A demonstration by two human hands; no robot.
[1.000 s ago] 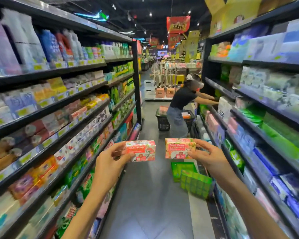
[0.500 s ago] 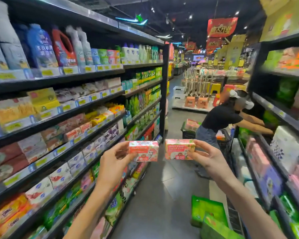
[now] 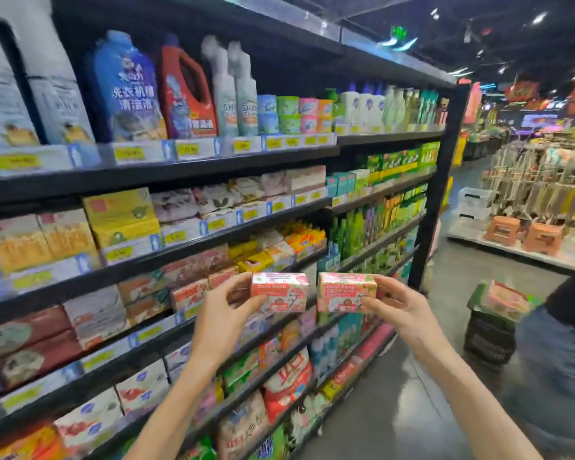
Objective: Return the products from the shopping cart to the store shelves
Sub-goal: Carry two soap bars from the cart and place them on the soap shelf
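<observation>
In a store aisle, the left hand (image 3: 224, 313) grips a pink Goat Soap box (image 3: 279, 291) while the right hand (image 3: 402, 307) grips a second Goat Soap box (image 3: 346, 291), the two held side by side, just apart, before soap-stocked shelves (image 3: 186, 257); a black basket (image 3: 488, 336) stands on the floor at right.

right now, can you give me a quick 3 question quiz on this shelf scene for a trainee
1. True or false: each hand holds one pink soap box.
2. What do the soap boxes' labels read? A) Goat Soap B) Rice Soap C) Lemon Soap
3. Fill in: the tall blue and red bottles stand on the ____ shelf in view.

Key:
1. True: the left hand holds one soap box, the right hand the other soap box.
2. A.
3. Top: the blue bottle and red bottle stand there.
</observation>
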